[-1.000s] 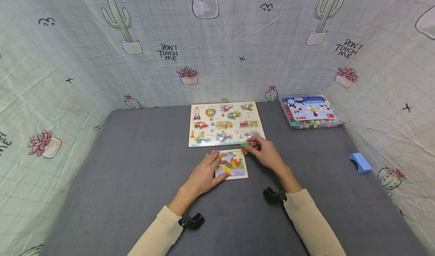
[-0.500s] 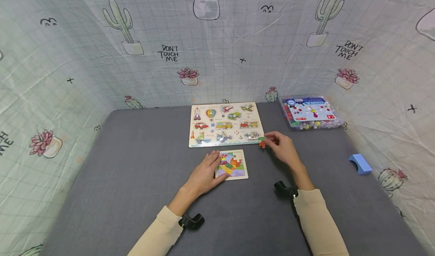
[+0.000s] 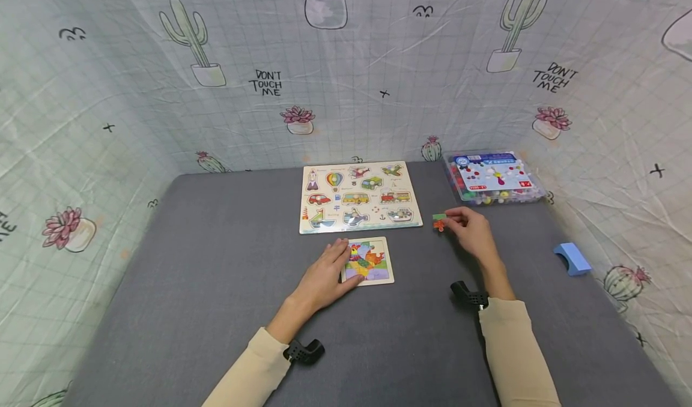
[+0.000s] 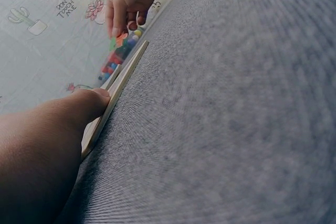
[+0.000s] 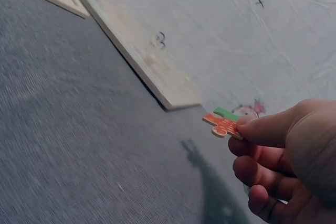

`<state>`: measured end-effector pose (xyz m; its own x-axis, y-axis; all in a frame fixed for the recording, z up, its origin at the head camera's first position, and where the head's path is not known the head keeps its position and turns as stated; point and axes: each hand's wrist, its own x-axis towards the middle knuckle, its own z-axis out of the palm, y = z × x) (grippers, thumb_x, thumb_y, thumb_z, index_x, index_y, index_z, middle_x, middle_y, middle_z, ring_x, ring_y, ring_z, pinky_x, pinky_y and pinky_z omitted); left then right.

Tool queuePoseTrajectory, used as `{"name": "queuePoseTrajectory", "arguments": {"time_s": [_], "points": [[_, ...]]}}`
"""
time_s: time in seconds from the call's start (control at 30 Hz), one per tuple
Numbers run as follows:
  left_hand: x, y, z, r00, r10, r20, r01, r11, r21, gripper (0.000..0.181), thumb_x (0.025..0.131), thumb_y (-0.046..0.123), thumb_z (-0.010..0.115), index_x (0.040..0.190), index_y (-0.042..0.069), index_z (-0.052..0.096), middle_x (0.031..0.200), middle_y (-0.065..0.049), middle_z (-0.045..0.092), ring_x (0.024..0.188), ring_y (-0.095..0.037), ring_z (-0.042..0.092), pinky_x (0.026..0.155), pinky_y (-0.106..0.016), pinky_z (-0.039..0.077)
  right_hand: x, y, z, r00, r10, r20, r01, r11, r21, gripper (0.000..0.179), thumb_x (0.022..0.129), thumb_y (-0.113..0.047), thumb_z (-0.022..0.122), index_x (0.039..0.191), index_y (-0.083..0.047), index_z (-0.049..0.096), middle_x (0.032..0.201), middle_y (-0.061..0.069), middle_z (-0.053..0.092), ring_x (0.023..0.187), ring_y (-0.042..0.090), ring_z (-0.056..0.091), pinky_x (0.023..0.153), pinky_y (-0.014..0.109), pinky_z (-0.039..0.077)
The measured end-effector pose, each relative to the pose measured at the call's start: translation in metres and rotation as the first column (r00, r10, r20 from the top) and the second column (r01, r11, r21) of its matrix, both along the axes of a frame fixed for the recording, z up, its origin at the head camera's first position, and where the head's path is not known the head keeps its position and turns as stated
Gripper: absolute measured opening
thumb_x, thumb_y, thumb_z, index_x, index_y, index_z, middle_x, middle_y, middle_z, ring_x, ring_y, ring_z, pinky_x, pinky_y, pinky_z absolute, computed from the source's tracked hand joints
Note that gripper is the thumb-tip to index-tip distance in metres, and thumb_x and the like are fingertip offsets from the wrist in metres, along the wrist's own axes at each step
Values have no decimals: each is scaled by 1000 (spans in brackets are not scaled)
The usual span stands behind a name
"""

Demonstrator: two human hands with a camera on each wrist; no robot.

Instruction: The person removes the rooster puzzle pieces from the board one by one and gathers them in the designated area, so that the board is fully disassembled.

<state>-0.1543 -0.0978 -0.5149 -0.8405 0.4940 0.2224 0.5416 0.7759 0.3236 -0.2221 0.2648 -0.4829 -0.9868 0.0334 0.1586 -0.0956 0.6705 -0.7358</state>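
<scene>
In the head view, the bird puzzle (image 3: 370, 263) is being covered along its left side by the left hand (image 3: 324, 275), fingers laid straight; a green-and-orange puzzle piece (image 3: 439, 222) is being pinched by thumb and finger of the right hand (image 3: 470, 231), just right of the vehicle board (image 3: 375, 218). In the left wrist view, the bird puzzle's edge is being touched by the left hand's thumb. In the right wrist view, the puzzle piece is being gripped at one edge above the grey table (image 5: 105, 140), the other fingers being curled
</scene>
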Motion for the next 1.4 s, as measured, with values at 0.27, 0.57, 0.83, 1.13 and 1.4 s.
{"name": "queuePoseTrajectory", "arguments": {"time_s": [0.27,0.57,0.83,1.13,1.4], "points": [[0,0,-2,1000,3,-7,-3,1000,1,75,93,51,66,145,-2,50,156,-16,44,149,-29,37,122,-43,31,1,19,1,996,-44,71,41,998,44,32,100,-25,64,119,-1,69,102,18,70,77,7,56,65,17,45],[-2,-1,-2,999,-11,-31,11,1000,10,74,93,50,66,144,-2,52,155,-17,45,148,-30,39,121,-44,33,5,29,7,983,-35,181,15,994,111,29,99,-20,63,116,3,67,100,20,70,80,18,58,67,25,45],[-3,-1,-2,998,-16,-53,17,1000,16,73,93,48,68,142,-3,53,153,-18,47,146,-32,42,120,-45,34,4,30,7,976,-60,209,25,985,168,29,99,-21,62,115,3,66,100,20,68,85,24,59,69,29,43],[-3,-1,-3,999,-8,-48,9,1000,22,73,92,50,68,142,-2,54,152,-18,48,145,-32,43,120,-45,34,4,30,3,981,-61,187,19,976,218,29,101,-21,59,118,2,66,100,20,67,87,30,59,73,38,45],[-3,-1,-3,999,-8,-40,9,1000,19,73,93,50,67,142,-2,54,153,-17,48,145,-31,43,121,-44,34,5,31,-2,985,-56,162,18,973,228,27,100,-18,60,116,3,68,97,20,67,84,29,57,71,34,43]]}}
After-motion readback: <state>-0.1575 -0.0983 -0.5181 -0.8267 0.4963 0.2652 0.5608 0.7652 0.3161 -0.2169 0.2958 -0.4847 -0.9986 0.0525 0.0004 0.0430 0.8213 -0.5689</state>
